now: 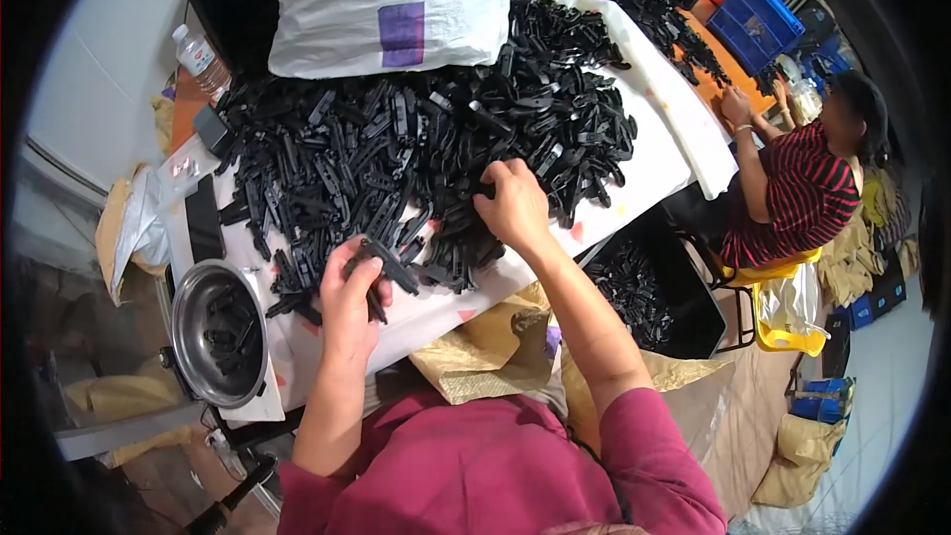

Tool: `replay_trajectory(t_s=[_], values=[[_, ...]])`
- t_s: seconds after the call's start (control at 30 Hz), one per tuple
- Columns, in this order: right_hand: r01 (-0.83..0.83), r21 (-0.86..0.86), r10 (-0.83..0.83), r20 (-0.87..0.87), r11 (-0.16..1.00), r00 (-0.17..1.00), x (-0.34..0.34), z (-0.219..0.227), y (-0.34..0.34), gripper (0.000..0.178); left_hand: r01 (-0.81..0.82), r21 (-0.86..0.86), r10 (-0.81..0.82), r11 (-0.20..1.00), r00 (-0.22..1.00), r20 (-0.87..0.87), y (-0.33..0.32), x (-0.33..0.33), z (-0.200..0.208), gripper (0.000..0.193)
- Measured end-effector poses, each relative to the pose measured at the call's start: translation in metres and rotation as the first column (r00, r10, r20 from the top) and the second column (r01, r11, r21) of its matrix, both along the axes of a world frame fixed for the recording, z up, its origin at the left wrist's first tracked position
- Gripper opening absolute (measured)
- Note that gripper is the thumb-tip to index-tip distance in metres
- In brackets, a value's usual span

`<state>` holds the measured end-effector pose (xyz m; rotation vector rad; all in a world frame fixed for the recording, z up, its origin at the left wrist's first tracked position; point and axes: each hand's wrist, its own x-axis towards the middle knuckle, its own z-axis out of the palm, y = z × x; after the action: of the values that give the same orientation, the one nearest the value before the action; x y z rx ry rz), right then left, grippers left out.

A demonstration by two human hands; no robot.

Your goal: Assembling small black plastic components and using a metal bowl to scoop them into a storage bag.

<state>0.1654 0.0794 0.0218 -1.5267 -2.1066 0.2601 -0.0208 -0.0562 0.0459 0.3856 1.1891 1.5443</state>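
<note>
A wide heap of narrow black plastic pieces [342, 144] covers much of the table [664, 154], which has a pale, patterned cover. At the heap's near edge, my left hand [347, 302] is closed around a few of these pieces, and a long black plastic piece [394, 267] sticks out past the thumb. My right hand [517, 208] reaches into the middle right of the heap. Its fingers are bent together against the black pieces, and what lies between the fingertips is hidden.
A white woven sack [436, 0] rests behind the heap. At left stand a metal bowl [180, 342] holding black pieces and a plastic bottle [203, 64]. A black bin [693, 322] sits below the table's right side. A co-worker [792, 193] sits right, near a blue crate [758, 25].
</note>
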Motion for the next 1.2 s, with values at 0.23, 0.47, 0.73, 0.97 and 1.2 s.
replay_trajectory(t_s=[0.23, 0.47, 0.73, 0.97, 1.2], values=[[-0.024, 0.081, 0.004, 0.240, 0.996, 0.971, -0.044, -0.002, -0.012, 0.026, -0.041, -0.060, 0.059, 0.997, 0.940, 0.335, 0.008, -0.008, -0.007, 0.028], [0.151, -0.161, -0.147, 0.032, 0.975, 0.989, -0.057, 0.002, -0.012, 0.035, -0.130, 0.014, 0.130, 0.991, 0.992, 0.009, 0.006, -0.007, 0.003, 0.025], [-0.393, -0.282, -0.048, -0.860, 0.875, 0.508, -0.029, 0.055, -0.070, 0.022, -0.137, 0.212, 0.182, 0.968, 0.961, -0.208, 0.021, 0.011, 0.010, 0.024], [-0.361, 0.184, 0.399, -0.569, 0.914, 0.719, -0.041, 0.069, -0.094, 0.028, -0.014, 0.404, 0.023, 0.915, 1.000, -0.018, 0.011, 0.018, 0.016, 0.027], [-0.306, 0.317, 0.438, -0.561, 0.898, 0.703, -0.040, 0.069, -0.098, 0.026, 0.140, 0.643, -0.018, 0.753, 0.981, -0.192, 0.005, 0.012, 0.017, 0.028]])
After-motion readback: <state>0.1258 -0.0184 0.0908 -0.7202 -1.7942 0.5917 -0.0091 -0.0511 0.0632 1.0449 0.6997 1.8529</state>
